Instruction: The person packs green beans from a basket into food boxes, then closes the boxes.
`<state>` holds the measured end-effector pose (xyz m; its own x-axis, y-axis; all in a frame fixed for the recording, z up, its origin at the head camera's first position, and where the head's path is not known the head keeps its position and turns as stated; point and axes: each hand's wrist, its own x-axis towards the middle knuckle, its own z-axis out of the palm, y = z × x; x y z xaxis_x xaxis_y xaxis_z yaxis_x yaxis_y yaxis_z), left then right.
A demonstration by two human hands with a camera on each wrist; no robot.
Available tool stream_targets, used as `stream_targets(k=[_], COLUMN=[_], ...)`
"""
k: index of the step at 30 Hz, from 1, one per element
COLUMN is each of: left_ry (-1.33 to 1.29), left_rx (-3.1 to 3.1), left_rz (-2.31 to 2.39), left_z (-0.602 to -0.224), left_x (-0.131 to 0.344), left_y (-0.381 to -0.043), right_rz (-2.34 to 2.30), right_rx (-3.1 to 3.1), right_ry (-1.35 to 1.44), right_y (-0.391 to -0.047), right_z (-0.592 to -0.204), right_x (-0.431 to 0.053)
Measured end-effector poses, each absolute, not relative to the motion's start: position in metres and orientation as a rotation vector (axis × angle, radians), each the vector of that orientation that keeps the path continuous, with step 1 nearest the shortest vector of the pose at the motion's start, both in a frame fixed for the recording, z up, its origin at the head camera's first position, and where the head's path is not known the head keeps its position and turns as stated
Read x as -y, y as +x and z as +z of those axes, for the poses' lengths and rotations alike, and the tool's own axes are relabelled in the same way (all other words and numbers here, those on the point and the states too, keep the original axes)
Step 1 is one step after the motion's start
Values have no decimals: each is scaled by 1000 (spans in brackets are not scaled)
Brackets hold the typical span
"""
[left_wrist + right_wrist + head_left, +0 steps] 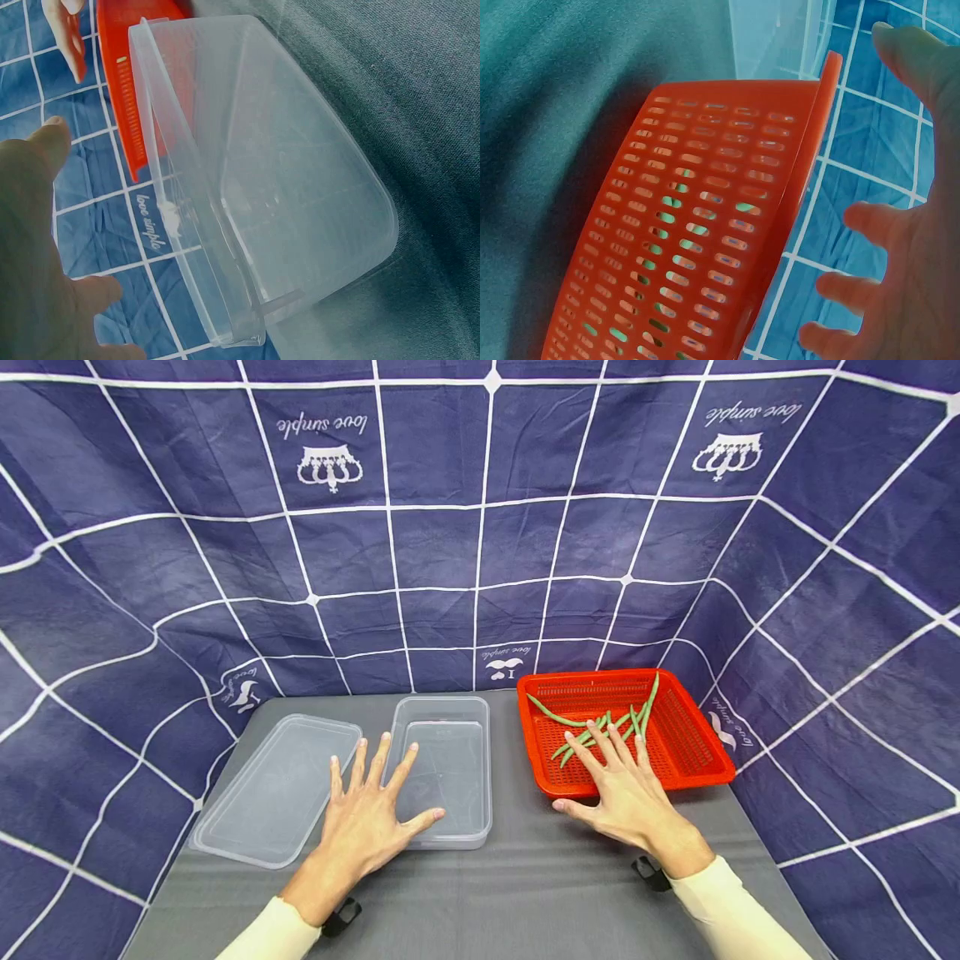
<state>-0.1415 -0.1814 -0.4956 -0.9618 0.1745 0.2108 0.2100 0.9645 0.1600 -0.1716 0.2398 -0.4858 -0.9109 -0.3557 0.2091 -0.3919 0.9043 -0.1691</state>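
My left hand (367, 818) hovers with spread fingers above the near left side of a clear plastic container (465, 777); nothing is in its grasp. The left wrist view shows that container (300, 172) apart from the fingers. Over the front edge of a red plastic basket (693, 760), my right hand (630, 793) is spread as well, holding nothing. Several green beans (555, 712) lie inside the basket, some partly hidden behind the right fingertips. Through the slots of the basket (682, 217) in the right wrist view, bits of green show.
A translucent lid (277, 793) lies flat on the grey table (495, 893), left of the container. Blue cloth (442, 543) with white grid lines hangs behind the table and along both sides. A dark band (651, 872) sits at the right wrist.
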Motion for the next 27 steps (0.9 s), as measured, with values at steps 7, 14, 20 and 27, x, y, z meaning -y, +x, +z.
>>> stream_targets(k=[7, 14, 20, 27], left_ry=[-282, -283, -296, -311], left_rx=[2920, 2930, 2933, 2942], left_rz=[-260, -293, -320, -363], left_z=[-494, -495, -499, -507], left_x=[182, 184, 188, 192], left_y=[-143, -144, -147, -149], right_rz=[310, 302, 312, 349], right_rx=[2892, 2873, 2867, 2891], right_ry=[568, 577, 591, 601], right_y=[-172, -175, -181, -195], right_z=[-484, -484, -483, -473], right_x=[-239, -243, -248, -257])
